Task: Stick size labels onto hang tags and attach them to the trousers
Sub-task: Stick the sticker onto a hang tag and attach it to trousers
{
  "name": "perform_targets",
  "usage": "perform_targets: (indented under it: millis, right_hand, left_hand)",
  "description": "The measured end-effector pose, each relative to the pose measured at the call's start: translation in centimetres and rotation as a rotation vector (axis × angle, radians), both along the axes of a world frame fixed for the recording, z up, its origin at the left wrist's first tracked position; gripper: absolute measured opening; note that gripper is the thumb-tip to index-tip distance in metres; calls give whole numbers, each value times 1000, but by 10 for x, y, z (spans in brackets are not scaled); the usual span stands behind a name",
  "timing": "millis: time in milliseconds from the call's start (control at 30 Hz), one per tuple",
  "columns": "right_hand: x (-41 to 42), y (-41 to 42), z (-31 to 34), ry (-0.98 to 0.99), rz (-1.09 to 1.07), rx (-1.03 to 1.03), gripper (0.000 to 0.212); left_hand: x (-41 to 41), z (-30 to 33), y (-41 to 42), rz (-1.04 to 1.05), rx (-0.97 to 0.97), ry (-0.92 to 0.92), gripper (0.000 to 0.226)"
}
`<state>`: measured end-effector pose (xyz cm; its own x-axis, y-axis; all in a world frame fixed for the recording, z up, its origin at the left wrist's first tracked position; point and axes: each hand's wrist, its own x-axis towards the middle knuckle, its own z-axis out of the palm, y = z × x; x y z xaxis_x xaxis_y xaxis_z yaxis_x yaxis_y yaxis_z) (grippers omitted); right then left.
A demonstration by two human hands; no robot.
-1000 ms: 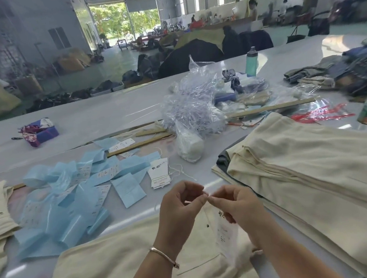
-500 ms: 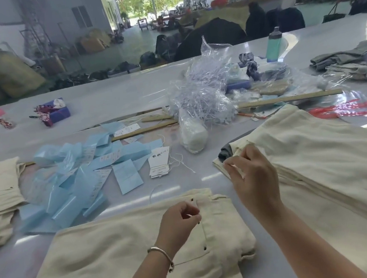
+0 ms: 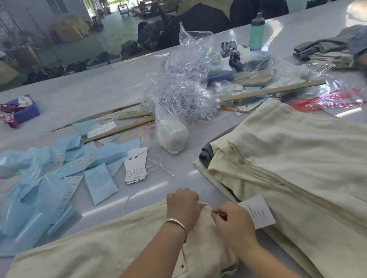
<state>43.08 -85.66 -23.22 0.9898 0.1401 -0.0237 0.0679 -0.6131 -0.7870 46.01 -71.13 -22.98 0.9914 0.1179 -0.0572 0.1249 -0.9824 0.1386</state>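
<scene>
Now tagging trousers (image 3: 83, 269) on the counter (image 3: 95, 84).
Our left hand (image 3: 181, 205) and right hand (image 3: 232, 221) pinch the string; hang tag (image 3: 259, 211) beside the right.

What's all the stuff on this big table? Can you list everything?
trousers: one pair, cream, nearest, under the hands
trouser stack: one pile, cream, right
hang tag: one, white, beside right hand
hang tag pile: one, white, middle, strings attached
backing papers: many, light blue, left
plastic bags: several, clear, middle back
wooden sticks: several, tan, across the middle
bottle: one, green, far side
box: one, purple, far left
folded clothes: a heap, grey-green, far right
table: one, white
left hand: pinching a string
right hand: pinching at the waistband
</scene>
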Motion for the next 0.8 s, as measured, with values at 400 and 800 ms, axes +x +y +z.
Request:
perform_targets:
  millis: [400, 800]
  right_hand:
    - [28, 46, -13, -68, -28, -55, 25]
    - [26, 70, -21, 63, -271, 305, 20]
  left_hand:
    - [6, 20, 19, 303, -649, 52, 21]
    - [-1, 20, 32, 388, -1076, 43, 17]
